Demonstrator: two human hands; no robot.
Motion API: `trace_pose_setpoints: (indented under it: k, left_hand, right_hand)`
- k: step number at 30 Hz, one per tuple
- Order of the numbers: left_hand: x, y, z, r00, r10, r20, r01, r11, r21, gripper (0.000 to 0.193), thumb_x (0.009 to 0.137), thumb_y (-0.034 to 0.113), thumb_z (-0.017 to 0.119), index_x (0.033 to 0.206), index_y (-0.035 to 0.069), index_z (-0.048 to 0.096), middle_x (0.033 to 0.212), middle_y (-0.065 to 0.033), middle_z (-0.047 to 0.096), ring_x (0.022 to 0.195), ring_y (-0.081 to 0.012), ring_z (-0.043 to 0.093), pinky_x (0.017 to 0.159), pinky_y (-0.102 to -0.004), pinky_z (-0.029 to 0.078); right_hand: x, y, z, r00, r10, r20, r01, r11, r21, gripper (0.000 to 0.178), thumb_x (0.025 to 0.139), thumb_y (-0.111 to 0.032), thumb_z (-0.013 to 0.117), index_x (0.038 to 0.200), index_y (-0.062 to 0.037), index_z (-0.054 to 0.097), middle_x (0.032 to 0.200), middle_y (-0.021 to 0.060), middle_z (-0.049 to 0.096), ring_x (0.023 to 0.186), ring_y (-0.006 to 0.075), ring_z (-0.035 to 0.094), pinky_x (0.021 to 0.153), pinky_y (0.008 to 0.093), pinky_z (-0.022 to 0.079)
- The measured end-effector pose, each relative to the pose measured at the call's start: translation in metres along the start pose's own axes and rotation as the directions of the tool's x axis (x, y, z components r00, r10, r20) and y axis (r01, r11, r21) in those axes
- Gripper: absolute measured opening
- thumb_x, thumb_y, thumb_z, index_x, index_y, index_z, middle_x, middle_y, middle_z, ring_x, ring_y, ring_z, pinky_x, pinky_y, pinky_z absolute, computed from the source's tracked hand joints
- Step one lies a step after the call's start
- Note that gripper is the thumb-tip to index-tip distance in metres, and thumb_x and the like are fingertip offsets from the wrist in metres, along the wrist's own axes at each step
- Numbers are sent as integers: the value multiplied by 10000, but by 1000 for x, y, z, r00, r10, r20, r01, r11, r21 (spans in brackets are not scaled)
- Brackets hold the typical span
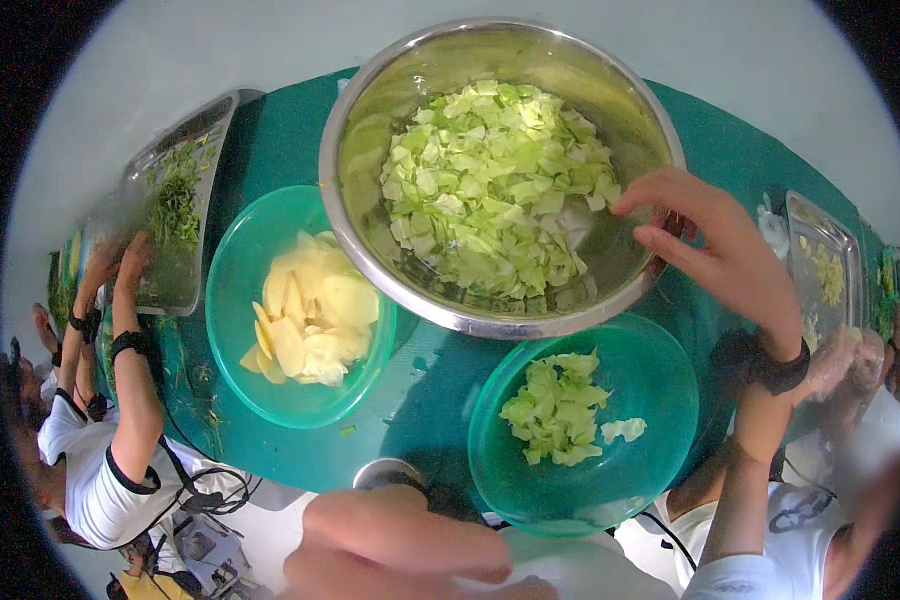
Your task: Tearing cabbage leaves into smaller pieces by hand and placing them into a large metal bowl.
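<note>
A large steel mixing bowl (pixel 410 312) stands at the top middle, with chopped cabbage (pixel 490 190) heaped inside. My right hand (pixel 720 240) reaches over its right side, thumb and fingers apart, nothing visible between them; the fingertips hang near the cabbage. A blurred pale patch (pixel 575 222) lies by the cabbage edge close to those fingers. My left hand (pixel 390 545) is large and smeared at the lower edge, its fingers partly cut off. Between the hands, a green plastic bowl (pixel 660 400) holds a smaller heap of cabbage pieces (pixel 555 410).
Left of the steel bowl, another green bowl (pixel 240 375) holds sliced potatoes (pixel 315 310). A tray (pixel 185 295) of cut greens is by a co-worker's hands (pixel 120 260). On the right stands a tray (pixel 850 240) with yellowish pieces, beside a person's gloved hands (pixel 845 360).
</note>
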State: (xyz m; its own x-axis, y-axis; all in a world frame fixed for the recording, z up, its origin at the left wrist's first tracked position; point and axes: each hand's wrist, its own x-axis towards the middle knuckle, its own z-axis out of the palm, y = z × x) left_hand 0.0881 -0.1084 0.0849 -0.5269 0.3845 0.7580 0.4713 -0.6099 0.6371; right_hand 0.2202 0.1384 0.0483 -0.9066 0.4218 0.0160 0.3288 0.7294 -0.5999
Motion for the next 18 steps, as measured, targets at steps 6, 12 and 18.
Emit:
trace_pose_setpoints:
  k: [6, 12, 18]
  left_hand:
    - [12, -6, -26, 944, -27, 329, 62, 993, -96, 352, 900, 353, 726, 982, 121, 474, 867, -51, 644, 742, -224, 612, 615, -371, 482]
    - [22, -32, -21, 926, -136, 351, 171, 983, -71, 281, 884, 262, 723, 989, 91, 527, 876, -44, 652, 760, -201, 623, 651, -350, 485]
    - [32, -87, -3, 866, -450, 218, 445, 892, 75, 142, 860, 29, 711, 977, 23, 630, 834, -24, 655, 764, -131, 633, 710, -251, 464]
  right_hand:
    - [0, 3, -1, 1000, -15, -4, 15, 1000, 8, 232, 936, -184, 628, 1134, -63, 635, 1027, 100, 648, 804, 245, 654, 728, 347, 529]
    - [4, -1, -6, 1000, -15, -13, 15, 1000, -1, 222, 928, -186, 640, 1110, -58, 646, 985, 105, 654, 782, 232, 651, 703, 344, 529]
    - [29, 13, 17, 995, -14, 102, 23, 996, -84, 237, 918, -194, 633, 1121, -75, 657, 1026, 131, 673, 889, 284, 682, 770, 393, 546]
